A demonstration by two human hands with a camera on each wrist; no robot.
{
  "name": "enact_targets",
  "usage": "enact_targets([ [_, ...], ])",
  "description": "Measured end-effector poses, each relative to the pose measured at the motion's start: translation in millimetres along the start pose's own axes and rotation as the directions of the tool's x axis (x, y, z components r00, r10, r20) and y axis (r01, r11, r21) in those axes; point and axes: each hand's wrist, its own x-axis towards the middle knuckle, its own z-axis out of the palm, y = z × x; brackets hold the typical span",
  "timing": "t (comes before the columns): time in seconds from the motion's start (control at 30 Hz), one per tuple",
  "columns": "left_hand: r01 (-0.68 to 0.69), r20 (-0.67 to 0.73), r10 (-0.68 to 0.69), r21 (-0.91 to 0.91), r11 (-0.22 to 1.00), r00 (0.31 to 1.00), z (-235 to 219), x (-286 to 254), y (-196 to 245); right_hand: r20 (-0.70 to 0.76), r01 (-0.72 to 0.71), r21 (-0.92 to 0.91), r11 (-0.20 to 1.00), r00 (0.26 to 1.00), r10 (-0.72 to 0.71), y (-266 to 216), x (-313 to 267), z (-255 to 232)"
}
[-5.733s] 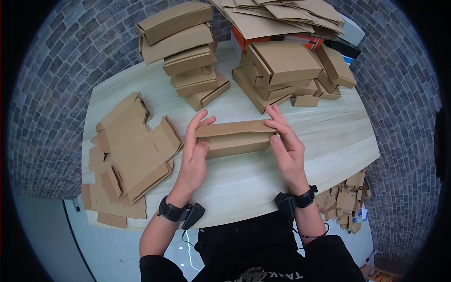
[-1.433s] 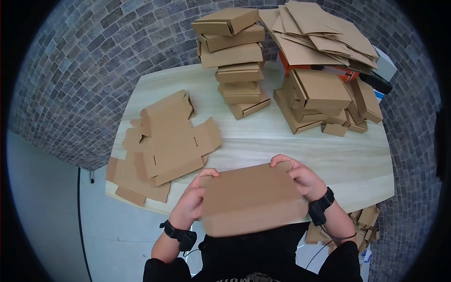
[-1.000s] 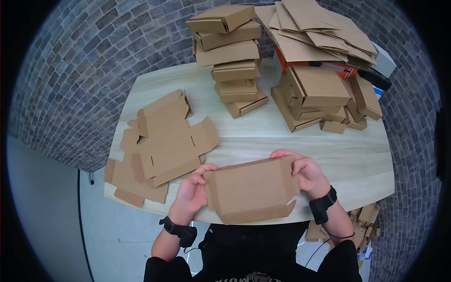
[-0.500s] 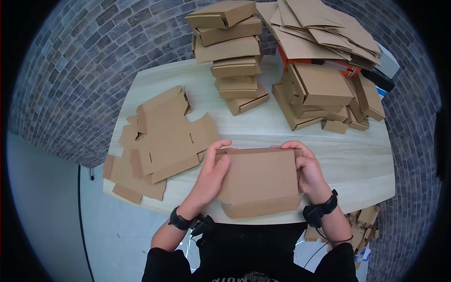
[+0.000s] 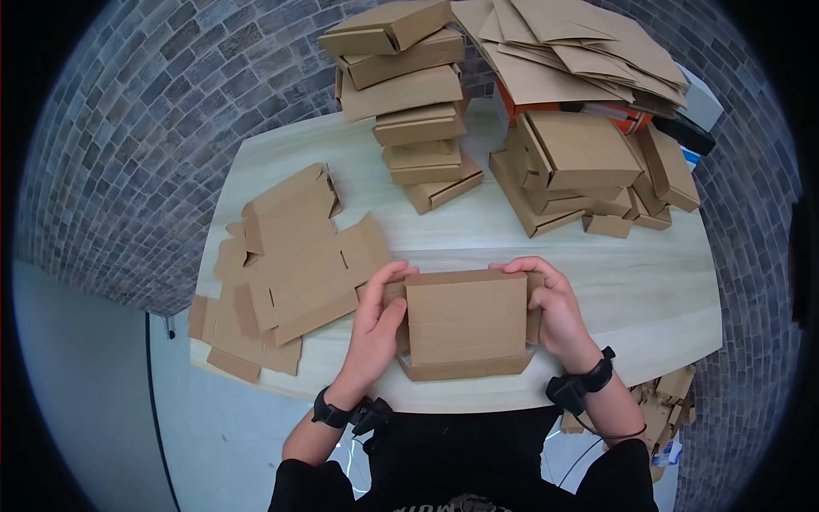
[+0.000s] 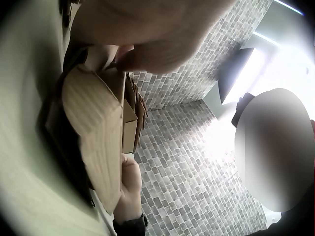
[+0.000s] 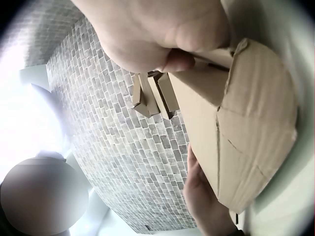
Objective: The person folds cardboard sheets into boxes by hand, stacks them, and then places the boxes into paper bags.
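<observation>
A partly folded cardboard box (image 5: 467, 320) is held low over the front of the table, its broad panel facing up and a flap angled toward the body. My left hand (image 5: 380, 320) grips its left side, thumb on the near face and fingers at the far corner. On the opposite side my right hand (image 5: 554, 311) holds the right flap, fingers bent over the far edge. Both wrist views show the end flap of the box (image 6: 101, 130) from the side, standing out below the palm. The underside of the box is hidden in the head view.
Flat unfolded cardboard blanks (image 5: 299, 273) lie at the table's left. A tall stack of folded boxes (image 5: 418, 128) stands at the back, with a second pile of boxes (image 5: 580, 154) to its right. Flat sheets (image 5: 580, 47) top an orange carton. Cardboard scraps (image 5: 665, 410) lie beyond the right edge.
The back stack has gained a box since the oldest frame. Lately the held cardboard has gone from tilted toward the body to lying lower, its side flaps bent, the left hand shifting along its side.
</observation>
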Motion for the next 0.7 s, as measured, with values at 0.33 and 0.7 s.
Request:
enact_targets([
  [0.33, -0.253, 0.252, 0.136, 0.520, 0.816, 0.958, 13.4, 19.0, 11.9, 0.224, 0.182, -0.031, 0.983, 0.960, -0.170, 12.5, -3.0, -8.4],
  [0.7, 0.399, 0.340, -0.396, 0.065, 0.915, 0.853, -15.4, 78.1, 4.0, 0.536, 0.707, -0.534, 0.463, 0.707, -0.462, -2.2, 0.3, -10.1],
])
